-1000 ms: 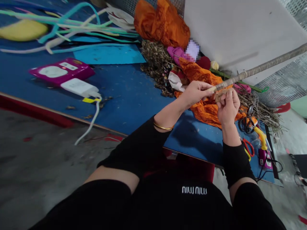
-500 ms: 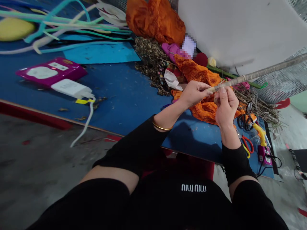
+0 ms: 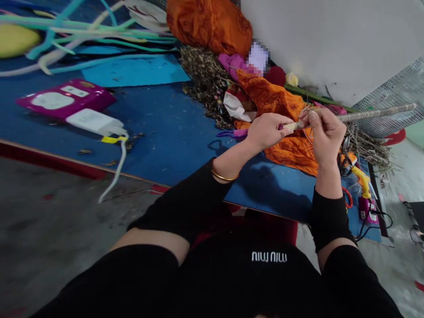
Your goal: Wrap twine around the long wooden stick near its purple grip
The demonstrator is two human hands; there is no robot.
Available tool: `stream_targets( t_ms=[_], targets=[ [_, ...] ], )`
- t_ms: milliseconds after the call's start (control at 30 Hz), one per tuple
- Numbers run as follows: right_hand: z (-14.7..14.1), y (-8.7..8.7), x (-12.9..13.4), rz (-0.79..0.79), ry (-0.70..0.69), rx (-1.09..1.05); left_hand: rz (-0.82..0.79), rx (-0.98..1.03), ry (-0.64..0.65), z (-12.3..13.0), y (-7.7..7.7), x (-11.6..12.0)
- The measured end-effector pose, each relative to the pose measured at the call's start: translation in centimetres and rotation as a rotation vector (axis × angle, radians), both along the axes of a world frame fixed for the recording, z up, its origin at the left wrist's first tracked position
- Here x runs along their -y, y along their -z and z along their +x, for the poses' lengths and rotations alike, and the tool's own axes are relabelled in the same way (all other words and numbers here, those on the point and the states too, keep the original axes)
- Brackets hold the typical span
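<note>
A long grey-brown stick runs from between my hands out to the right, its surface banded as if wrapped. My left hand is closed around its pale near end, where a bit of purple shows by the fingers. A little farther along, my right hand pinches the stick between thumb and fingers. Thin strands show near the right fingertips, but I cannot make out what they are. Crumpled orange cloth lies on the blue table below both hands.
Dried plant bits and an orange bundle lie behind my hands. To the left are a purple power strip with a white plug and several pastel foam-like strips. Scissors and a yellow-handled tool sit at the right.
My right hand has shifted right along the stick, away from my left hand. The stick's far end has dropped and come into view. The view has moved slightly.
</note>
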State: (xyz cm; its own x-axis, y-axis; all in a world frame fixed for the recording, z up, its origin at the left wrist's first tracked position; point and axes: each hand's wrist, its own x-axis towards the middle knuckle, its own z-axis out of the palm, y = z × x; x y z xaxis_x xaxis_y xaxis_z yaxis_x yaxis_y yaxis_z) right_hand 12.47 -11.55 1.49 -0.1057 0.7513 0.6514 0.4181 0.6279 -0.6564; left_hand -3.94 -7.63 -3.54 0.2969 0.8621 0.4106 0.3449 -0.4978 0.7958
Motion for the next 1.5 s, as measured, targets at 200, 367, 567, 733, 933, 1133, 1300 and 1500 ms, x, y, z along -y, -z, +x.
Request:
stream_targets(
  t_ms=[200,367,567,733,933,1133,1300,1500],
  targets=[
    [0.2,0.0,-0.5,-0.038,-0.084,0.026,0.052,-0.076,-0.006,-0.2,-0.2,0.3],
    [0.8,1.2,-1.8,-0.075,-0.070,0.095,0.086,-0.254,-0.064,-0.1,-0.3,0.6],
    [1.7,2.3,-2.8,-0.141,-0.019,0.084,0.202,-0.418,-0.102,0.2,-0.4,1.2],
    [2.1,2.2,-2.9,-0.151,0.011,0.106,0.259,-0.410,-0.111,0.5,0.1,1.4],
    [2.5,2.0,-2.9,-0.113,0.033,0.153,0.235,-0.382,-0.141,0.5,0.2,1.4],
    [2.6,2.0,-2.8,-0.125,0.040,0.205,0.243,-0.404,-0.142,0.4,-0.1,1.6],
    [2.5,1.9,-2.8,-0.137,0.075,0.224,0.338,-0.421,-0.146,0.5,0.5,1.4],
    [2.1,1.8,-3.0,-0.165,0.028,0.102,0.389,-0.416,-0.085,0.4,1.0,1.0]
  ],
)
